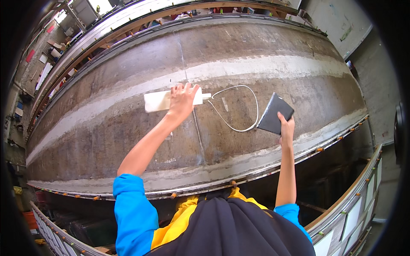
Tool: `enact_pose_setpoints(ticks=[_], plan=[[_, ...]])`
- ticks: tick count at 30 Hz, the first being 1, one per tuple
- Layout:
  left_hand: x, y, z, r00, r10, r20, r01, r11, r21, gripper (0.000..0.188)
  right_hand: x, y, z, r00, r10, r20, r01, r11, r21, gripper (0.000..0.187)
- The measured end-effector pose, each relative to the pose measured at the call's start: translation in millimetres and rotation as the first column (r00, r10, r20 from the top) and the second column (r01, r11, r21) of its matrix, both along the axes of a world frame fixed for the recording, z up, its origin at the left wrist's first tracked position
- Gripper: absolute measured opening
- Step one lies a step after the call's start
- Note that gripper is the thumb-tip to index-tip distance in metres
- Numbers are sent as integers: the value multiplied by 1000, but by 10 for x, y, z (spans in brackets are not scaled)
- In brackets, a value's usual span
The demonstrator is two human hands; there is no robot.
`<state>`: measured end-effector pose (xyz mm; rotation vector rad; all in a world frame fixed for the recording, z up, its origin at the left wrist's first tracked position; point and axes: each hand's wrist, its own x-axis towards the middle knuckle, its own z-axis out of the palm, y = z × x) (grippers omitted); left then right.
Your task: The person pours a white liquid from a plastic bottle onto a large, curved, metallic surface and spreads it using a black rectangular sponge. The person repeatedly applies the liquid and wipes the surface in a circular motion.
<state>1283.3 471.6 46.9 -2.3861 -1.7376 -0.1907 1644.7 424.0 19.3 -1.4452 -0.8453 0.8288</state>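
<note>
Two hands are up against the grey concrete wall (239, 47): our left hand (181, 100) presses flat over a long white bar (154, 101), and our right hand (286, 128) grips a dark flat device (274, 113). We see a white cable (245, 106) looping between them, both arms outstretched.

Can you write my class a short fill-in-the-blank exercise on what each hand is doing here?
1. The left hand presses a long ____ block against the concrete slab.
2. The right hand holds a flat ____ device.
3. A thin white ____ loops between block and device.
4. Both sleeves are ____.

Missing words: white; black; cable; blue
</note>
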Motion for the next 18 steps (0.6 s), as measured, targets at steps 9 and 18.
enact_pose_setpoints(ticks=[9, 18], plan=[[-270, -149, 176, 868, 174, 464, -221, 974, 47, 72, -743, 1190, 157, 228, 331, 916, 130, 922, -366, 44], [-945, -410, 347, 582, 139, 801, -414, 899, 145, 76, -1654, 1056, 362, 223, 432, 874, -223, 895, -386, 23]])
